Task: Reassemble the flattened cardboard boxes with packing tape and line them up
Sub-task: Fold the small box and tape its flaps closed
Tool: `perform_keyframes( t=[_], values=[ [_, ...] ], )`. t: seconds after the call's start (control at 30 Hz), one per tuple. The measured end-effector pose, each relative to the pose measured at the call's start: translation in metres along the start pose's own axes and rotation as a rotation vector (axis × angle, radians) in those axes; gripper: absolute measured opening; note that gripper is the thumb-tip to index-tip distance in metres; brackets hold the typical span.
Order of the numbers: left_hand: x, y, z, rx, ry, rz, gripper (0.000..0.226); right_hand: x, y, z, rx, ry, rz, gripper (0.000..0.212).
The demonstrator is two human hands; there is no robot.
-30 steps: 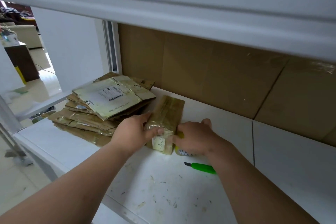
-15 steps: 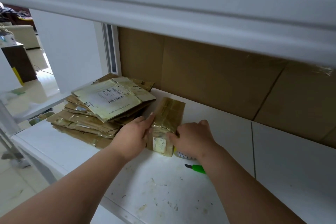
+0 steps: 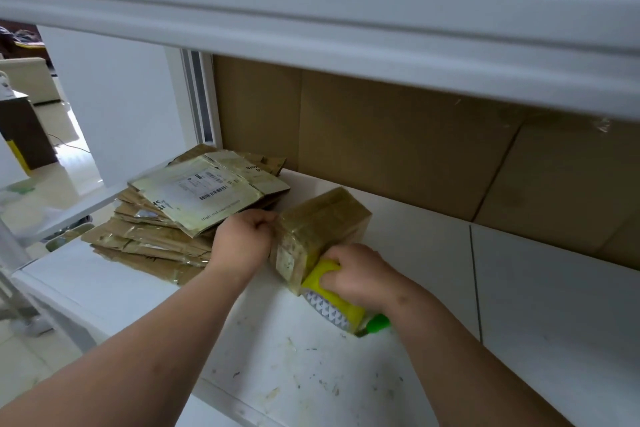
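A small taped-up cardboard box [image 3: 322,225] lies on the white shelf [image 3: 415,253], its long side running back and to the right. My left hand [image 3: 242,239] holds the box's left near edge with curled fingers. My right hand [image 3: 360,274] grips a yellow roll of packing tape [image 3: 332,298] against the box's near right corner. A stack of flattened cardboard boxes [image 3: 180,218] sits to the left, the top one bearing a white shipping label.
A green-handled cutter [image 3: 377,324] lies on the shelf just behind the tape roll, partly hidden by my right wrist. Brown cardboard panels [image 3: 398,149] line the back wall. A white shelf beam [image 3: 311,10] hangs overhead. The shelf's left edge drops to the floor.
The box has turned, its far end swinging right. My right hand has picked up the yellow tape roll and brought it to the box's near corner. My left hand's fingers have curled.
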State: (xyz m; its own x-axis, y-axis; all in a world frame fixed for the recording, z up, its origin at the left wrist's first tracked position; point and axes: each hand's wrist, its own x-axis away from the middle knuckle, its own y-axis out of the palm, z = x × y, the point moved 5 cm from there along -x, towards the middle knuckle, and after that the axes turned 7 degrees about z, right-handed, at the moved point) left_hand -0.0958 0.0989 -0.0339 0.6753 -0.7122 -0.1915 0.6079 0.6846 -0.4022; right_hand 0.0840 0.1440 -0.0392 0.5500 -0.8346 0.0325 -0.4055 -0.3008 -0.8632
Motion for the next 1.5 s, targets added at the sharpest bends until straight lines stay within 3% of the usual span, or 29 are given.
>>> perform_keyframes(
  t=[0.07, 0.1, 0.17, 0.2, 0.23, 0.43, 0.6, 0.7, 0.83, 0.9, 1.0, 1.1, 1.17, 1.27, 1.33, 1.4, 1.5],
  values=[
    [0.003, 0.007, 0.007, -0.044, -0.002, -0.149, 0.016, 0.001, 0.004, -0.001, -0.153, -0.009, 0.009, 0.03],
    [0.006, 0.012, 0.011, -0.114, 0.0, -0.245, 0.023, 0.002, 0.005, -0.002, -0.231, -0.007, 0.021, 0.028],
    [0.011, 0.024, 0.005, -0.219, -0.012, -0.402, 0.112, 0.005, 0.009, -0.001, -0.369, 0.011, 0.036, 0.023],
    [0.012, 0.026, 0.004, -0.263, 0.002, -0.419, 0.133, 0.007, 0.011, 0.001, -0.438, 0.022, 0.036, 0.023],
    [0.01, 0.027, 0.001, -0.289, 0.035, -0.418, 0.137, 0.01, 0.014, 0.004, -0.512, 0.032, 0.026, 0.023],
    [-0.001, 0.029, 0.0, -0.286, 0.097, -0.353, 0.114, 0.024, 0.027, 0.022, -0.868, 0.15, 0.034, 0.022],
    [-0.005, 0.032, 0.007, -0.264, 0.135, -0.316, 0.077, 0.037, 0.042, 0.018, -0.8, 0.098, 0.028, 0.012],
    [-0.005, 0.035, 0.014, -0.254, 0.133, -0.345, 0.074, 0.038, 0.046, 0.025, -0.798, 0.151, 0.068, 0.011],
    [0.0, 0.036, 0.021, -0.258, 0.144, -0.348, 0.08, 0.046, 0.056, 0.027, -0.99, 0.25, 0.084, 0.037],
    [-0.001, 0.032, 0.021, -0.316, 0.141, -0.262, 0.082, 0.043, 0.053, 0.025, -0.958, 0.235, 0.113, 0.049],
    [0.004, 0.023, 0.011, -0.159, -0.031, -0.128, 0.072, 0.04, 0.05, 0.022, -0.929, 0.218, 0.107, 0.05],
    [0.022, 0.023, -0.004, 0.177, -0.326, -0.199, 0.056, 0.037, 0.048, 0.025, -0.928, 0.212, 0.086, 0.042],
    [0.032, 0.024, -0.012, 0.324, -0.437, -0.257, 0.05, 0.035, 0.047, 0.025, -0.887, 0.199, 0.093, 0.052],
    [0.042, 0.028, -0.019, 0.313, -0.472, -0.318, 0.027, 0.034, 0.043, 0.022, -0.805, 0.161, 0.085, 0.073],
    [0.045, 0.032, -0.023, 0.269, -0.487, -0.311, 0.012, 0.038, 0.034, 0.02, -0.748, 0.131, 0.056, 0.059],
    [0.047, 0.036, -0.025, 0.258, -0.528, -0.284, 0.017, 0.041, 0.026, 0.023, -0.675, 0.109, 0.0, 0.041],
    [0.049, 0.039, -0.027, 0.25, -0.582, -0.253, 0.026, 0.042, 0.015, 0.038, -0.644, 0.104, -0.084, 0.03]
  ],
)
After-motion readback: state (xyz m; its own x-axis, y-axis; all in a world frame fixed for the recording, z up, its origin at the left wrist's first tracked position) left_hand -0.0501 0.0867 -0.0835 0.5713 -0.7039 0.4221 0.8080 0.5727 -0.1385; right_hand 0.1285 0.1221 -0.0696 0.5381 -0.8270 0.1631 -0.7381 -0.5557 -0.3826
